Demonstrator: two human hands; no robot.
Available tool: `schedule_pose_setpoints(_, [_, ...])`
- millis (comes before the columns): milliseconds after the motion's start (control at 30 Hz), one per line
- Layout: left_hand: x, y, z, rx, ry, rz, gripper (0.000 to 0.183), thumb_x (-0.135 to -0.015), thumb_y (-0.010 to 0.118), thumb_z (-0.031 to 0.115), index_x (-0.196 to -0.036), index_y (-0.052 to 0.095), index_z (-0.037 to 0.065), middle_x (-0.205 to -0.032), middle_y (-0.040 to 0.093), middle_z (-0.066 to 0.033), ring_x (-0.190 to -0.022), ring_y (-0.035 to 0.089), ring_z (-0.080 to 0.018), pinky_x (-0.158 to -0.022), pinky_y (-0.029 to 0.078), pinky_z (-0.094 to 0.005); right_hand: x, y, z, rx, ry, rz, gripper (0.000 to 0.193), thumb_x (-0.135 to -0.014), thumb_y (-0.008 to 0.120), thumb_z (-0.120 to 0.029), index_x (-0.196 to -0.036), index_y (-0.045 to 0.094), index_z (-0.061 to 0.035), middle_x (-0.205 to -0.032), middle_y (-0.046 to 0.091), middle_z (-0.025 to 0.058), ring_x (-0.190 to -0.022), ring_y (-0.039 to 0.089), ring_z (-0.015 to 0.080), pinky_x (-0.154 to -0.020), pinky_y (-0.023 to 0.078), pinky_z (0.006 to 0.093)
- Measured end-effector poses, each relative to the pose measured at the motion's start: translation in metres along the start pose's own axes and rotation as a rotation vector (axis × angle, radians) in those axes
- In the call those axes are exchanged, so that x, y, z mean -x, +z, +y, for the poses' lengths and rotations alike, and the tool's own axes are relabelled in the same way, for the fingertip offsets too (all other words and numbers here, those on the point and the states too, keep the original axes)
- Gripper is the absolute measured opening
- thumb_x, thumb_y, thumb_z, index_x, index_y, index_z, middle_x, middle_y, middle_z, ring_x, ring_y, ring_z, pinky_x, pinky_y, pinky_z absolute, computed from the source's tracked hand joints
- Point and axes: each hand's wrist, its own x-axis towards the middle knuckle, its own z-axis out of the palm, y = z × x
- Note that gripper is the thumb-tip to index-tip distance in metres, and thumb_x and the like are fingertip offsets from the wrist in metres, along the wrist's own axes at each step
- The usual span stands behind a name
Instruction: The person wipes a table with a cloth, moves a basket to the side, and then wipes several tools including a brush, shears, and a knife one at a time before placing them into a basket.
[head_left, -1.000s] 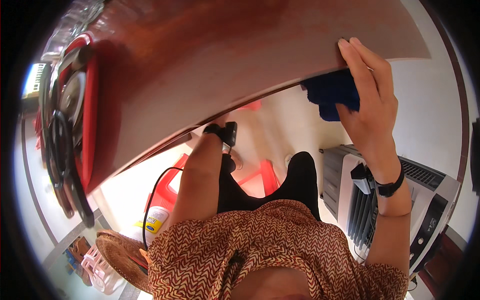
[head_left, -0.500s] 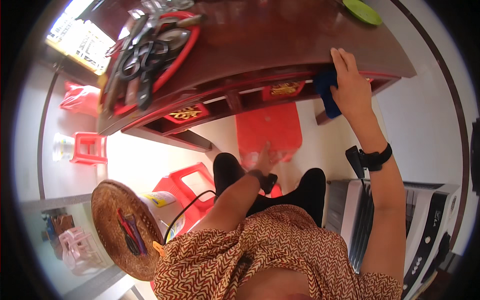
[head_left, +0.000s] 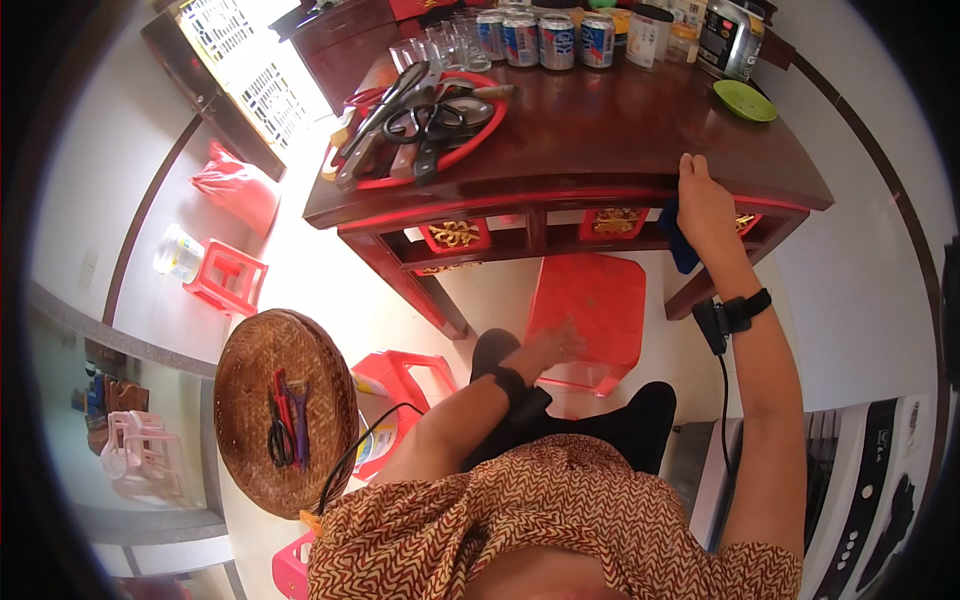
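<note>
At the right end of the dark red wooden table (head_left: 600,130), my right hand (head_left: 708,208) grips the front edge. Its fingertips lie on top, and a dark blue cloth (head_left: 682,240) hangs beneath the palm, partly hidden by the hand. My left hand (head_left: 552,346) hovers over my lap beside a red plastic stool (head_left: 590,310) that stands under the table. The left fingers are stretched out, slightly blurred, and nothing is in them. A black band with a small device circles each wrist.
A red tray (head_left: 470,160) heaped with knives and scissors sits on the table's left, near glasses (head_left: 445,45), several drink cans (head_left: 556,42) and a green plate (head_left: 745,101). Left of me, a woven round tray (head_left: 245,400) holds scissors. A white appliance (head_left: 850,500) stands at lower right.
My view has lifted, bringing the cans and glasses into sight. My right hand stays at the table edge with the blue cloth; the left remains near the red stool.
</note>
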Motion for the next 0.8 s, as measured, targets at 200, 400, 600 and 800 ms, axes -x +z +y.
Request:
schedule_pose_setpoints(200, [0.026, -0.043, 0.054, 0.235, 0.442, -0.047, 0.035, -0.094, 0.047, 0.037, -0.119, 0.05, 0.011, -0.109, 0.061, -0.0103, -0.098, 0.059, -0.0269, -0.078, 0.049, -0.0383, -0.015, -0.015, -0.054, -0.097, -0.28, 0.038, 0.04, -0.074, 0.057, -0.002, -0.113, 0.052, -0.0027, -0.1, 0.057, 0.0195, -0.082, 0.064, 0.0335, -0.066, 0.053, 0.0432])
schedule_pose_setpoints(400, [0.132, -0.008, 0.135, 0.258, 0.774, 0.459, 0.029, -0.094, 0.05, 0.032, -0.103, 0.059, 0.007, -0.094, 0.065, -0.0063, -0.084, 0.063, -0.0195, -0.069, 0.048, -0.0309, -0.034, -0.064, -0.178, -0.541, -0.474, -0.051, 0.054, -0.072, 0.066, -0.009, -0.123, 0.049, -0.0091, -0.109, 0.057, 0.0155, -0.097, 0.058, 0.0345, -0.08, 0.048, 0.0434])
schedule_pose_setpoints(600, [0.2, 0.0, 0.185, 0.357, 1.051, 0.534, 0.032, -0.096, 0.047, 0.033, -0.106, 0.058, 0.004, -0.091, 0.064, -0.007, -0.078, 0.063, -0.0165, -0.066, 0.047, -0.0257, -0.059, -0.053, -0.219, -0.566, -0.499, -0.178, 0.051, -0.071, 0.068, -0.011, -0.118, 0.049, -0.0083, -0.104, 0.058, 0.018, -0.098, 0.057, 0.0364, -0.082, 0.047, 0.0441])
schedule_pose_setpoints(800, [0.236, -0.008, 0.218, 0.515, 1.102, 0.529, 0.049, -0.097, 0.041, 0.043, -0.115, 0.052, -0.001, -0.103, 0.06, -0.0119, -0.089, 0.061, -0.0213, -0.074, 0.047, -0.0312, -0.041, -0.054, -0.207, -0.553, -0.452, -0.132, 0.041, -0.071, 0.066, -0.009, -0.109, 0.052, -0.0077, -0.098, 0.059, 0.0189, -0.097, 0.057, 0.0365, -0.081, 0.048, 0.044])
